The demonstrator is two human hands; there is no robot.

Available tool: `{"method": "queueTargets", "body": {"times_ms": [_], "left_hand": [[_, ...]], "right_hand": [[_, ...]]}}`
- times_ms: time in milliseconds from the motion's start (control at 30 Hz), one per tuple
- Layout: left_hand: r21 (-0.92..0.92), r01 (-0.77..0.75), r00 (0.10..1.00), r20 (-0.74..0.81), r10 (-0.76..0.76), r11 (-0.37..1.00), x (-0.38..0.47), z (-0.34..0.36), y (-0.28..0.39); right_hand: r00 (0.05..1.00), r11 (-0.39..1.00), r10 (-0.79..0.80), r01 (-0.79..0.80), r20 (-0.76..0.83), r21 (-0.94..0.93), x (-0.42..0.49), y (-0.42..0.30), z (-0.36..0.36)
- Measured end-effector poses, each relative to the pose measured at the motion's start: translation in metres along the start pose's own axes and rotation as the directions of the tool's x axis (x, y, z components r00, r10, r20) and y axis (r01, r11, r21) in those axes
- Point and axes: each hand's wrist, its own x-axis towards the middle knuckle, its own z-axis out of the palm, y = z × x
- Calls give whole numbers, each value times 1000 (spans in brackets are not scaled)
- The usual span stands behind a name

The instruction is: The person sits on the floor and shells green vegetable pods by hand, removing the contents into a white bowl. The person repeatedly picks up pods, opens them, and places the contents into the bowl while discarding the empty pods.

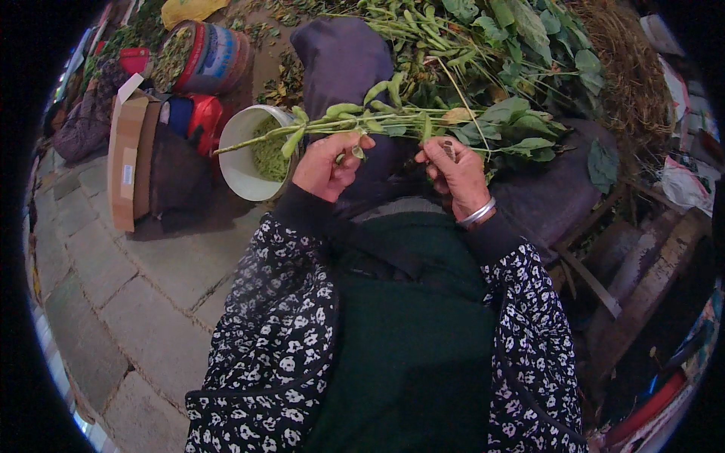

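Note:
A cut bean plant stalk with green pods and leaves lies crosswise over my lap, its bare end above the white bucket. My left hand has thumb and fingers closed on a green pod just below the stalk. To the right, my right hand, with a silver bangle at the wrist, pinches at the stalk's pods; what lies between its fingertips is partly hidden. Left of my left hand stands the white plastic bucket, tilted in view, with green pods or beans inside.
A heap of bean plants lies beyond my knees, with dry roots at its right. At left are an open cardboard box, a red bag and a printed tub of plant bits. Wooden pieces lie at right.

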Motion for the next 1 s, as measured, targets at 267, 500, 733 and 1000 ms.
{"method": "queueTargets", "body": {"times_ms": [267, 500, 733, 1000], "left_hand": [[-93, -23, 999, 28, 26, 995, 4, -4, -9], [-151, -58, 996, 61, 68, 987, -4, -3, -15], [130, -286, 953, -67, 296, 950, -4, 3, -21], [34, -234, 959, -156, 237, 972, -1, 35, -26]], "right_hand": [[914, 853, -391, 317, -105, -415, 18, 11, -3], [602, 241, -748, 638, 279, -731, 5, -16, 30], [533, -6, -668, 695, 520, -719, 18, -21, 48], [769, 547, -619, 568, 159, -615, 13, -19, 41]]}}
